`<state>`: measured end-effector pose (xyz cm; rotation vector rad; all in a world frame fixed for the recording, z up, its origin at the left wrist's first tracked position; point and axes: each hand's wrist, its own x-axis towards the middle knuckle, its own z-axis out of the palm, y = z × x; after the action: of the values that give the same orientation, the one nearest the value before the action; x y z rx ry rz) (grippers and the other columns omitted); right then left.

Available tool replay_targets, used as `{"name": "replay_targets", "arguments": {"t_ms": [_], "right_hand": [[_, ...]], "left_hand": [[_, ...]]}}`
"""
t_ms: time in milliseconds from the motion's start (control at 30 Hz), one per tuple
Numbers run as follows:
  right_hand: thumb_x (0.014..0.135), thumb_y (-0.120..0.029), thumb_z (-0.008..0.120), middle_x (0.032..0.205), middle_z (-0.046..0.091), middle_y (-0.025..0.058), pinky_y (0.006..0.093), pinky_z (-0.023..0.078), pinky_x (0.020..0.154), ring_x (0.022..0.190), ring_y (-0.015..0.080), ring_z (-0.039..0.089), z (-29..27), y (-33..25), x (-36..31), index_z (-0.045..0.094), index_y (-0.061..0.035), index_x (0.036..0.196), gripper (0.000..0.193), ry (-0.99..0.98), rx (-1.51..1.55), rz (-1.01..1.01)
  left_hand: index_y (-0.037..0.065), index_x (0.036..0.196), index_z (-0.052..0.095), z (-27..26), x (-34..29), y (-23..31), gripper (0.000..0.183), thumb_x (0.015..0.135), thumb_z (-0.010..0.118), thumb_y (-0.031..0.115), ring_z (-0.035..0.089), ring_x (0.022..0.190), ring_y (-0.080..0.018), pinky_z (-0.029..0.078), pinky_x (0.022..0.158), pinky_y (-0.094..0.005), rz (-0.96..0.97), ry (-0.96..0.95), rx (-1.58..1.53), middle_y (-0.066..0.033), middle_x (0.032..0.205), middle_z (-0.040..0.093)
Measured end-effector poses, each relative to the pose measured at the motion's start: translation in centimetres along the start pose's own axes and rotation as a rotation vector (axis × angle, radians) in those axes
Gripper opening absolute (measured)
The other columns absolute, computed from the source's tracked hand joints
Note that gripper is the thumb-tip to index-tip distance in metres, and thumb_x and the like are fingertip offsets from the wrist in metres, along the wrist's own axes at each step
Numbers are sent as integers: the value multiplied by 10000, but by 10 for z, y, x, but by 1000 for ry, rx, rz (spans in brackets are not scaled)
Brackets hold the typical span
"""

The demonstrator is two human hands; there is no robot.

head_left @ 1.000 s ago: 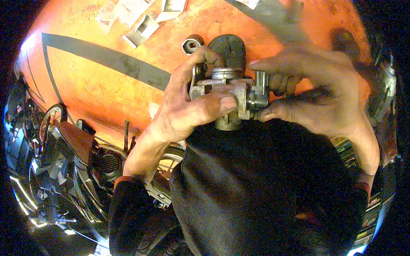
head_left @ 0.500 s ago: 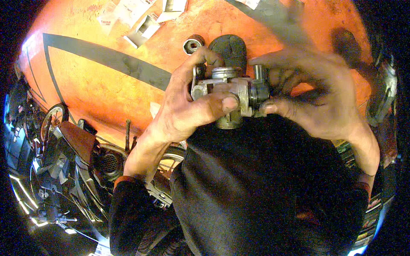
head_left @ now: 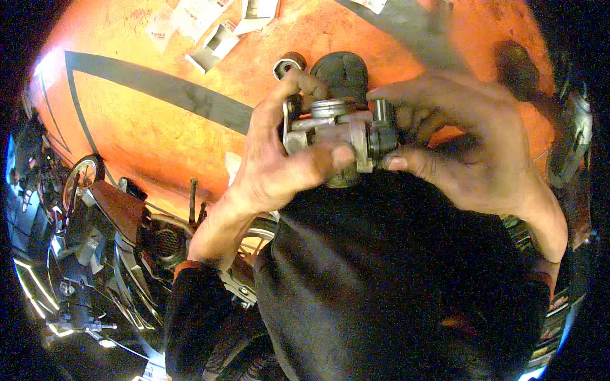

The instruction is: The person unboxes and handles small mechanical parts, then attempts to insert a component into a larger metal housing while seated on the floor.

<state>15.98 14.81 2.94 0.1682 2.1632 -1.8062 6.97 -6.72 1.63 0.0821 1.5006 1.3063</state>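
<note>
In front of my torso is a metal throttle body [head_left: 359, 136], its ringed round mouth facing away from me. My left hand [head_left: 264, 159] is closed around its left side, thumb across the near face and fingers curled over the far side. A black plastic unit [head_left: 384, 141] sits on the right end of the body, against the metal. My right hand [head_left: 483, 143] has this unit between its thumb on the near side and its fingers on the far side. The right fingertips are partly in shadow.
Beyond the hands, a short round part [head_left: 287, 65] with a pale rim lies on the orange floor beside a dark shoe tip [head_left: 340, 70]. Opened small boxes [head_left: 215, 49] and clear plastic bags [head_left: 190, 19] lie farther off. A motorcycle [head_left: 117, 209] stands at the left.
The throttle body has tipped and shifted slightly in my hands. My right thumb and fingers have moved a little left along with the black unit.
</note>
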Motion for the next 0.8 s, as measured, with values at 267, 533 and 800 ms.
{"name": "replay_targets", "arguments": {"t_ms": [267,533,800], "right_hand": [[643,-193,795,888,658,78,305,500,692,786,225,638,-1,-5,2,652,-69,1070,468,14,-161,-125],[624,-174,793,908,671,82,319,499,730,823,241,645,-3,-3,2,652,-63,1074,484,28,-217,-180],[627,-187,796,901,675,74,320,500,711,818,235,651,0,-7,1,647,-76,1082,491,-13,-209,-110]], "left_hand": [[16,976,481,3,-3,-8,542,539,729,220,501,771,-131,413,698,-264,96,82,10,-55,854,550],[26,964,471,0,2,-13,514,558,719,218,483,737,-117,404,646,-258,140,50,66,-35,811,522],[33,958,469,-3,-2,-12,505,578,728,243,466,731,-114,396,643,-252,86,34,101,-29,809,502]]}}
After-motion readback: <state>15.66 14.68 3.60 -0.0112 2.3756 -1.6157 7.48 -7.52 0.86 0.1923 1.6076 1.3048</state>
